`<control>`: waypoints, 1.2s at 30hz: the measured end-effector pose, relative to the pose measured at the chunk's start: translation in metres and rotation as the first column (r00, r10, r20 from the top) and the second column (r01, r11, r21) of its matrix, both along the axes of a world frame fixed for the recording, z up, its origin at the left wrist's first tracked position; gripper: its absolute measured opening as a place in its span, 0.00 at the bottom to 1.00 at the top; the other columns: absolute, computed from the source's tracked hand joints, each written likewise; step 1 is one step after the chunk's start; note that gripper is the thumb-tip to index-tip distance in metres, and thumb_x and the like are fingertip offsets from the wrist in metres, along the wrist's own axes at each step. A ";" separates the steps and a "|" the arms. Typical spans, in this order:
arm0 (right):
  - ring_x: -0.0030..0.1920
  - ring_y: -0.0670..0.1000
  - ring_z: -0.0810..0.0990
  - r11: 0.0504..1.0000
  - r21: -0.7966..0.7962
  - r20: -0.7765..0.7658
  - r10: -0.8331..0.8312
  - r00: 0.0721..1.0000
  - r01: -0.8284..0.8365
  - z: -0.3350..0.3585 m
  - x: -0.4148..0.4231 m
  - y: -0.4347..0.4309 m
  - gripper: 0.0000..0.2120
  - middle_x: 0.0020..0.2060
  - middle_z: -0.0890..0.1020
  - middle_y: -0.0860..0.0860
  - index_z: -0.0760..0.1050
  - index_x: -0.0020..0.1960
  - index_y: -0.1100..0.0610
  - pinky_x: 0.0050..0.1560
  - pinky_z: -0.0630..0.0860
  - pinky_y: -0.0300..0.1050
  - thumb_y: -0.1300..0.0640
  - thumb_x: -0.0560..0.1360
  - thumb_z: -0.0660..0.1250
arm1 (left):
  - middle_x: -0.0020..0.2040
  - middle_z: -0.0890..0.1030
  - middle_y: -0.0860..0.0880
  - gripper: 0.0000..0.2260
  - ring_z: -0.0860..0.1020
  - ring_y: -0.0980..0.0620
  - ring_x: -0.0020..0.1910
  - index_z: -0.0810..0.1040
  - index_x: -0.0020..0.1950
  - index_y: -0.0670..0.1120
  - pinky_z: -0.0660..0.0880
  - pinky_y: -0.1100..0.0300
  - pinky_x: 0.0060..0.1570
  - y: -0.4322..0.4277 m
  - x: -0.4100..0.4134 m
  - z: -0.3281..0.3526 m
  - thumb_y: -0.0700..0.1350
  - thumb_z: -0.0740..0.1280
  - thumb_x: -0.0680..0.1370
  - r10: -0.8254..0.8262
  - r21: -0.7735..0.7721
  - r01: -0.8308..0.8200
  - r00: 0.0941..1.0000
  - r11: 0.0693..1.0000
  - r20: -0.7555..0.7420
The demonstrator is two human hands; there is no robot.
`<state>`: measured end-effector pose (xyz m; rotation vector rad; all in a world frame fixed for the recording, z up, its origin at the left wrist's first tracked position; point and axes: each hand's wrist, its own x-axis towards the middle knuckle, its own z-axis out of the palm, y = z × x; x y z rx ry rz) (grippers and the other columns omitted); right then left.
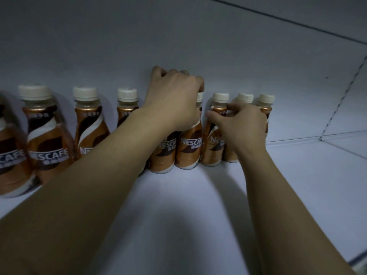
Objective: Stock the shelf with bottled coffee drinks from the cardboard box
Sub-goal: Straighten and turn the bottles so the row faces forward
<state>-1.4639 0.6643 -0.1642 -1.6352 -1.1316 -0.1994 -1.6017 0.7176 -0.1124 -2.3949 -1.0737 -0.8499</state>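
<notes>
Head view showed the bottled coffee drinks (49, 135) ranked along the far back wall (178, 36) of the shelf (198, 215), labels facing near, probably for tidy display. The left hand (174, 100) curled closed over 1 bottle's cap and neck. The right hand (241, 126) pinched narrowly at the right-end bottles' shoulders. No cardboard box was visible.
</notes>
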 end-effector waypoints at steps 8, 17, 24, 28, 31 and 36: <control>0.36 0.37 0.79 0.996 0.079 -0.162 0.045 0.986 -0.032 -0.004 -0.003 0.003 0.15 0.35 0.80 0.40 0.82 0.55 0.52 0.39 0.74 0.32 0.48 0.70 0.74 | 0.54 0.77 0.46 0.18 0.73 0.44 0.54 0.73 0.62 0.52 0.60 0.47 0.58 -0.002 0.003 -0.002 0.52 0.67 0.72 0.012 0.024 -0.011 1.000 1.000 -0.019; 0.41 0.51 0.85 0.995 0.092 -0.333 0.068 0.941 -0.039 0.016 0.000 -0.010 0.20 0.42 0.85 0.50 0.81 0.54 0.55 0.46 0.82 0.53 0.41 0.70 0.71 | 0.57 0.75 0.42 0.22 0.72 0.41 0.57 0.72 0.64 0.49 0.62 0.45 0.58 -0.006 0.008 0.000 0.57 0.64 0.73 0.051 0.060 -0.046 0.996 0.997 -0.070; 0.34 0.49 0.85 0.984 0.180 -0.221 0.046 0.974 -0.006 0.072 0.034 -0.023 0.07 0.38 0.83 0.46 0.80 0.49 0.53 0.32 0.78 0.41 0.54 0.73 0.67 | 0.63 0.72 0.43 0.24 0.69 0.41 0.62 0.69 0.67 0.49 0.59 0.44 0.64 -0.011 0.029 0.002 0.54 0.65 0.73 -0.082 0.158 0.090 0.995 0.983 -0.056; 0.54 0.50 0.81 0.991 0.084 -0.116 -0.089 0.989 0.099 0.024 0.047 -0.016 0.13 0.52 0.83 0.49 0.79 0.59 0.53 0.56 0.75 0.42 0.56 0.75 0.65 | 0.65 0.71 0.45 0.26 0.68 0.43 0.63 0.66 0.69 0.51 0.58 0.46 0.65 -0.011 0.035 -0.007 0.55 0.64 0.73 -0.176 0.068 0.186 0.975 0.980 -0.138; 0.60 0.49 0.77 0.999 0.011 0.030 -0.046 0.998 0.046 -0.003 0.051 -0.013 0.20 0.61 0.80 0.50 0.72 0.68 0.53 0.55 0.68 0.37 0.54 0.76 0.66 | 0.67 0.70 0.45 0.30 0.68 0.43 0.65 0.61 0.73 0.51 0.56 0.46 0.68 -0.007 0.033 -0.012 0.56 0.64 0.73 -0.179 0.031 0.188 0.968 0.982 -0.177; 0.47 0.51 0.78 0.992 -0.125 0.045 0.022 0.999 -0.016 -0.016 0.061 -0.005 0.15 0.44 0.80 0.47 0.75 0.62 0.52 0.44 0.68 0.41 0.50 0.76 0.67 | 0.69 0.68 0.46 0.31 0.67 0.44 0.65 0.59 0.74 0.50 0.54 0.46 0.69 -0.007 0.034 -0.014 0.57 0.64 0.74 -0.180 0.037 0.189 0.967 0.981 -0.180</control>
